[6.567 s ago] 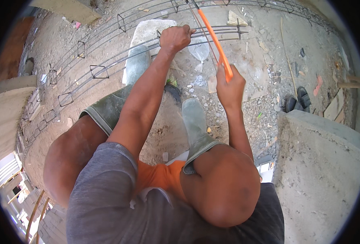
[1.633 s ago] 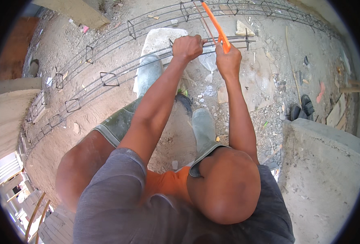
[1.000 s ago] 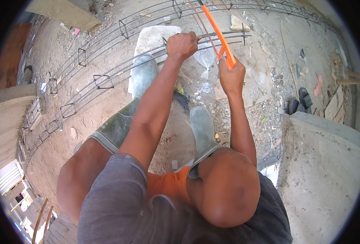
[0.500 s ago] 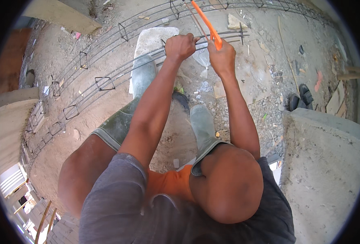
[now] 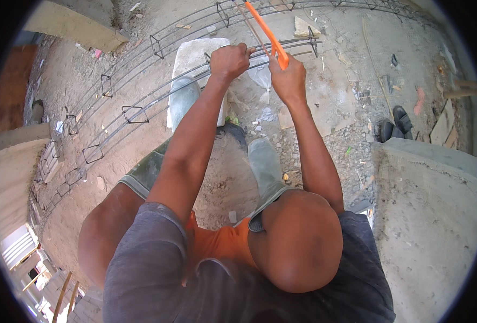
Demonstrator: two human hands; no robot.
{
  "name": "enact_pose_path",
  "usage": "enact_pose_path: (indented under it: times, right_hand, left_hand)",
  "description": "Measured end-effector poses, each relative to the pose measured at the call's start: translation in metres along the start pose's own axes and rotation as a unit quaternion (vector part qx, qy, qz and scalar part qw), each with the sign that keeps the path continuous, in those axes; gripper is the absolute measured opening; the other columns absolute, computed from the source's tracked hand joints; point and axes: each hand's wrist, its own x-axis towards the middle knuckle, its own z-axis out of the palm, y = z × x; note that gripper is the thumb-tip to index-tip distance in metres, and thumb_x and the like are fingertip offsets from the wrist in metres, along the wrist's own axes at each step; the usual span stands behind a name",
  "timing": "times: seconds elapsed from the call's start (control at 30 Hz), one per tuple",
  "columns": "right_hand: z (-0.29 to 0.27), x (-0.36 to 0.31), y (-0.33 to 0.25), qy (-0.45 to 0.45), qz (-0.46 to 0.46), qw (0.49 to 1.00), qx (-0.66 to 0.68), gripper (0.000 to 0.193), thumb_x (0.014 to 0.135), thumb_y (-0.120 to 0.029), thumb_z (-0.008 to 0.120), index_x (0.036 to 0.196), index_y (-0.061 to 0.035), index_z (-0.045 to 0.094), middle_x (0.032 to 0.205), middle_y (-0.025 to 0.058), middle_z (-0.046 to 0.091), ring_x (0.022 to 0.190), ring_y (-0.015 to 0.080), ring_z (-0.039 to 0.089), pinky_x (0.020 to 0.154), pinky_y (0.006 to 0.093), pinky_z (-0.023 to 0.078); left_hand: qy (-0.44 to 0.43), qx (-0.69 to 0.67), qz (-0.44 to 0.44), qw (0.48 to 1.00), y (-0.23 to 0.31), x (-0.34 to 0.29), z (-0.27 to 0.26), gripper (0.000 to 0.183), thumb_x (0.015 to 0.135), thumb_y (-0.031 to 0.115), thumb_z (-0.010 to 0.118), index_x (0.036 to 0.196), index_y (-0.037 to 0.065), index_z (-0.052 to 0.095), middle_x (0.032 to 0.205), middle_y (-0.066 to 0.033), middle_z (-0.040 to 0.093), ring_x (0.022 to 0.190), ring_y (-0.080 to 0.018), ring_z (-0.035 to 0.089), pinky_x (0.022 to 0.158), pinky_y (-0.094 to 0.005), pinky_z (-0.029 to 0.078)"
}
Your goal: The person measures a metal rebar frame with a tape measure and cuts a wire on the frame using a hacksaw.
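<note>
Wrapped the left hand (image 5: 230,62) around the bars (image 5: 297,41) in a closed fist, probably to steady them beside the saw (image 5: 263,26). Gripped close to the bars' right end, perhaps for less flex there. Could not tell the number of bars inside the fist. Curled the right hand (image 5: 289,81) fully around the saw's handle, pressed tight rather than pinched. Held the saw slantwise across the bars, just right of the left hand, near the top of the view. Could not tell from this angle any contact between saw and bars. Planted the left boot (image 5: 183,105) on the pale block (image 5: 195,54), seemingly over some of the bars, perhaps to pin them with body weight. Set the right boot (image 5: 265,161) on the ground farther back, likely for balance. Noticed a clear bag (image 5: 261,75) on the ground below the hands, and sandals (image 5: 402,119) well apart, at the right.
</note>
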Motion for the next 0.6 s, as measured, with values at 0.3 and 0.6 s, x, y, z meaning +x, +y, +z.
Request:
enact_pose_path:
  times: [0.3, 0.6]
  right_hand:
    - [-0.059, -0.122, 0.020, -0.001, 0.061, 0.998, 0.035, 0.019, 0.095, -0.010, 0.062, 0.105, 0.0056, 0.068, 0.063, 0.0044, 0.059, 0.061, 0.0059, 0.056, 0.054, 0.0271, 0.044]
    - [-0.057, -0.109, 0.004, -0.027, 0.081, 0.994, 0.063, 0.018, 0.096, -0.010, 0.061, 0.101, 0.0052, 0.069, 0.062, 0.0029, 0.057, 0.061, 0.0050, 0.054, 0.053, 0.0254, 0.042]
  left_hand:
    - [0.028, 0.001, -0.002, 1.000, 0.002, -0.002, 0.005, 0.045, 0.098, 0.049, 0.050, 0.087, 0.009, 0.069, 0.074, -0.0185, 0.070, 0.073, -0.0397, 0.069, 0.064, -0.0522, 0.053]
    - [0.021, 0.000, -0.018, 1.000, -0.025, 0.007, -0.008, 0.045, 0.098, 0.048, 0.050, 0.088, 0.009, 0.069, 0.077, -0.0183, 0.071, 0.075, -0.0389, 0.070, 0.066, -0.0513, 0.054]
